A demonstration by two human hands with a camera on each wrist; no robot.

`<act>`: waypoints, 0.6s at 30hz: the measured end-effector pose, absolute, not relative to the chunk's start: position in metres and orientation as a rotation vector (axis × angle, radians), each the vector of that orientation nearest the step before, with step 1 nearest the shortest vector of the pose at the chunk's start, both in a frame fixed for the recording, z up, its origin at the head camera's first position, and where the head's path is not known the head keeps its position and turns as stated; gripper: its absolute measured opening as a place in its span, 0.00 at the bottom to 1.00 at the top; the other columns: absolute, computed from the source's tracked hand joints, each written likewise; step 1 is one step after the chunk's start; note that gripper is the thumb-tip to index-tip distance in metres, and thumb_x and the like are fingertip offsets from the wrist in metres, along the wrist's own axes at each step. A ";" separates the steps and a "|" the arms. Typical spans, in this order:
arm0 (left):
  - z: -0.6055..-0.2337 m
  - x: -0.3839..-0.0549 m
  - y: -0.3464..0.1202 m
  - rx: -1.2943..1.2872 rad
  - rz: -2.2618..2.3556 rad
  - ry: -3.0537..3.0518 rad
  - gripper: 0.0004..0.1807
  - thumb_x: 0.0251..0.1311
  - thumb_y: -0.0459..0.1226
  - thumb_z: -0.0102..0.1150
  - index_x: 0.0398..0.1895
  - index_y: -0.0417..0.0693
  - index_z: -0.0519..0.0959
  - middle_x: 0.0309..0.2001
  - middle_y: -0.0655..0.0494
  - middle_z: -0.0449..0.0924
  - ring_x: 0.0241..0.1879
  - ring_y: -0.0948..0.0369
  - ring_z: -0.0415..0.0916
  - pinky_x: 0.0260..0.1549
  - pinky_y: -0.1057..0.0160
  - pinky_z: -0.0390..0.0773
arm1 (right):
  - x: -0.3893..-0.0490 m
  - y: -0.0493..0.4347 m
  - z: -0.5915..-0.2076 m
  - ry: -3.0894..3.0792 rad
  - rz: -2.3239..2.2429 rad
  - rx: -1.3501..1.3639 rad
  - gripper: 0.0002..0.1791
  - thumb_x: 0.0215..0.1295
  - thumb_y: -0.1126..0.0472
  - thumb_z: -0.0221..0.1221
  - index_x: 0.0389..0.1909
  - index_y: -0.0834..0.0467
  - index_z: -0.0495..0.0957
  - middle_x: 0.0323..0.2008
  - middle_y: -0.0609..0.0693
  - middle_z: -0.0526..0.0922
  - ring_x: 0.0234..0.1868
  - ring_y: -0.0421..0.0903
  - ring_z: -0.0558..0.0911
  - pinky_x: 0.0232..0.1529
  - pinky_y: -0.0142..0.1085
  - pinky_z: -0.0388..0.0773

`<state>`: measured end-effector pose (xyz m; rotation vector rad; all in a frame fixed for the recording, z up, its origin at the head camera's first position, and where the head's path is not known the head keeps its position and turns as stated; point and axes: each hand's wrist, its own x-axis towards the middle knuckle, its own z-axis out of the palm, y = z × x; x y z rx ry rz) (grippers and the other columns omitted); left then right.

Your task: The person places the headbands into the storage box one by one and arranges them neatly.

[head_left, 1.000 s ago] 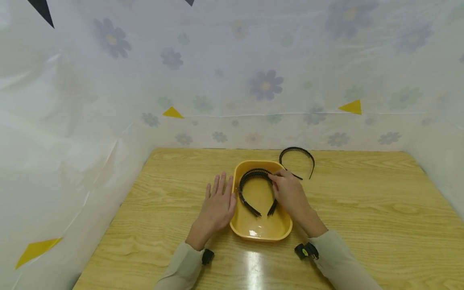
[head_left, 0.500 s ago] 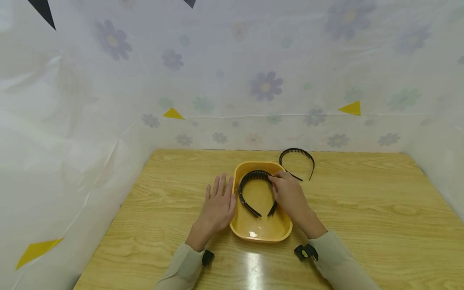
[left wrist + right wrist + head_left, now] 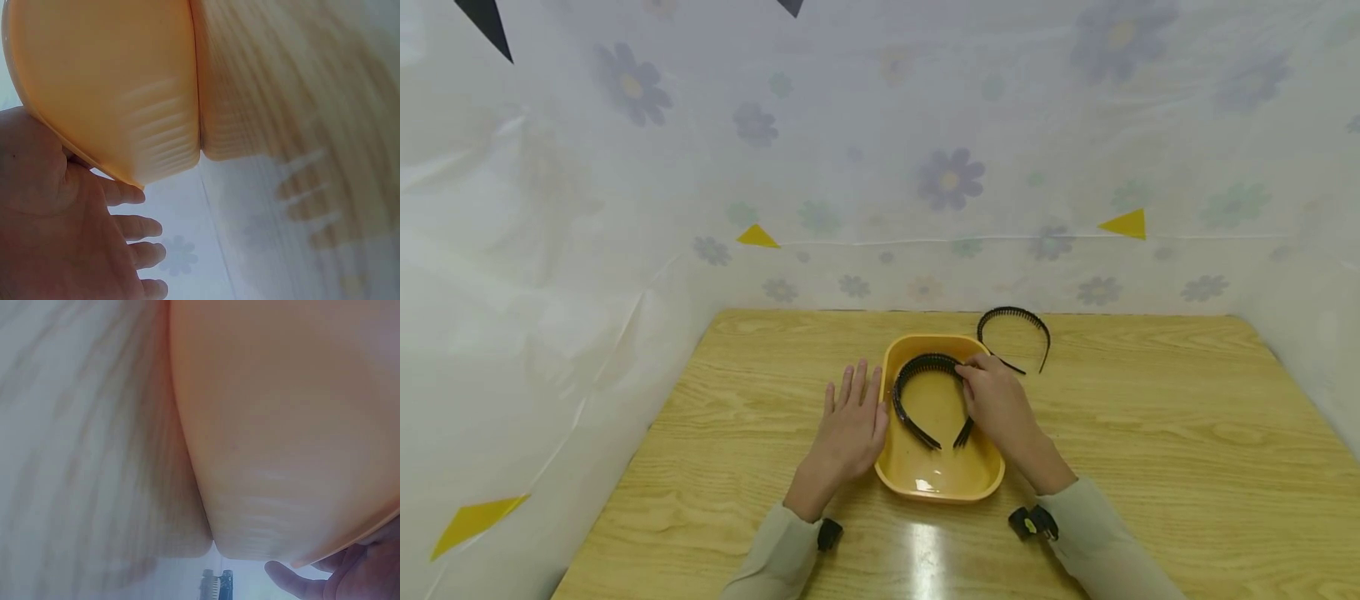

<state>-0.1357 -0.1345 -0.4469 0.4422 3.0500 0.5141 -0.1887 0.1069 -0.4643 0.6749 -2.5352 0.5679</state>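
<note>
Head view: a black toothed headband (image 3: 925,396) is seen lying inside the yellow tray (image 3: 895,471) on the desk (image 3: 1150,450); its arch is pinched by the right hand (image 3: 997,402); the left hand (image 3: 850,421) is laid flat, fingers straight, against the tray's left wall; a second headband (image 3: 1015,329) is noted on the desk just behind the tray.

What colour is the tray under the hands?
The tray is yellow-orange, shown best in the head view.
</note>
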 end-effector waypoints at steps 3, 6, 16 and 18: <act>-0.447 -0.136 -0.135 0.447 0.515 3.052 0.32 0.83 0.46 0.28 0.84 0.45 0.44 0.83 0.43 0.36 0.81 0.45 0.32 0.75 0.37 0.37 | -0.189 0.107 -0.465 -2.538 0.571 0.672 0.11 0.60 0.73 0.69 0.45 0.69 0.87 0.43 0.62 0.84 0.44 0.58 0.83 0.45 0.48 0.83; -0.447 -0.136 -0.135 0.450 0.514 3.053 0.32 0.83 0.46 0.28 0.84 0.44 0.45 0.83 0.43 0.36 0.81 0.45 0.32 0.75 0.37 0.37 | -0.189 0.107 -0.466 -2.541 0.570 0.669 0.11 0.60 0.73 0.69 0.45 0.69 0.87 0.43 0.62 0.84 0.45 0.58 0.83 0.45 0.48 0.83; -0.447 -0.136 -0.136 0.464 0.514 3.053 0.32 0.82 0.46 0.27 0.84 0.44 0.45 0.82 0.43 0.36 0.81 0.44 0.32 0.75 0.36 0.37 | -0.190 0.106 -0.464 -2.569 0.598 0.675 0.13 0.61 0.74 0.68 0.48 0.70 0.86 0.46 0.63 0.83 0.47 0.59 0.82 0.48 0.49 0.82; -0.447 -0.136 -0.136 0.463 0.509 3.052 0.33 0.82 0.46 0.26 0.84 0.45 0.44 0.83 0.43 0.36 0.81 0.44 0.32 0.75 0.36 0.37 | -0.190 0.106 -0.464 -2.571 0.602 0.676 0.14 0.61 0.74 0.68 0.48 0.70 0.86 0.46 0.63 0.83 0.48 0.59 0.82 0.48 0.49 0.82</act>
